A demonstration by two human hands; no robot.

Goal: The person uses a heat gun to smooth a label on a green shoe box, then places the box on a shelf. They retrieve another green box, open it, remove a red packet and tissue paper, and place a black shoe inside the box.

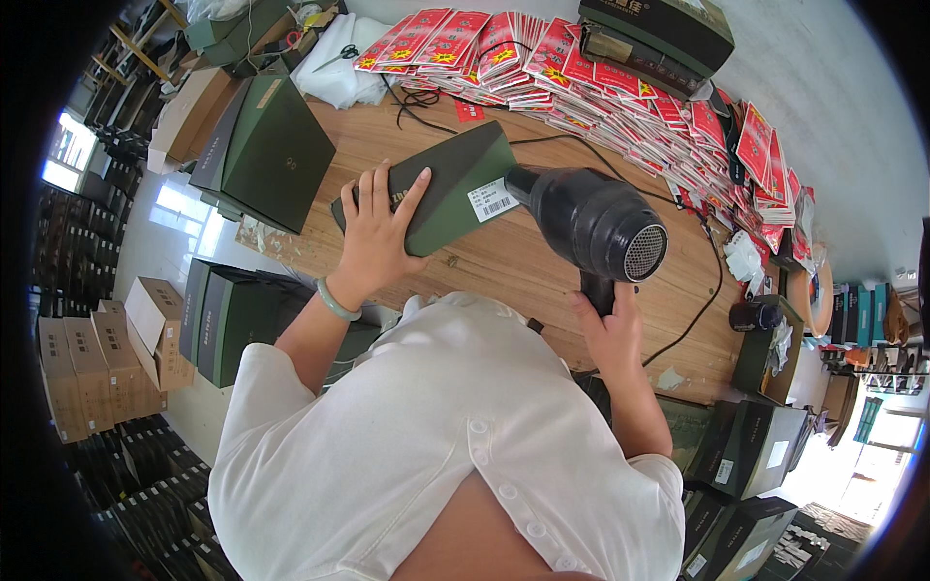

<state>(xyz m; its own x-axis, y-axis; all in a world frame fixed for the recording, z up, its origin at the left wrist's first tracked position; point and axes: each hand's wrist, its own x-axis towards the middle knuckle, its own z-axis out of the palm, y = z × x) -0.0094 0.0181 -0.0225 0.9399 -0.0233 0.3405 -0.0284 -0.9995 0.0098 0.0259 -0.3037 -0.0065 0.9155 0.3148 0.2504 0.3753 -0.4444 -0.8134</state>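
Observation:
A dark green flat box [455, 179] with a white label lies on the wooden table [523, 266]. My left hand [376, 232] presses flat on its near end, fingers spread, a pale green bangle on the wrist. My right hand [608, 324] grips the handle of a black hair dryer [593, 221]. The dryer's nozzle points at the labelled end of the box, and its rear grille faces right. A black cord runs from the dryer across the table.
Rows of red printed packets [620, 77] cover the far side of the table. A stack of green boxes [266, 150] stands at the left, another dark box [659, 34] at the back. Cardboard cartons [97, 363] and more green boxes [746, 455] sit on the floor.

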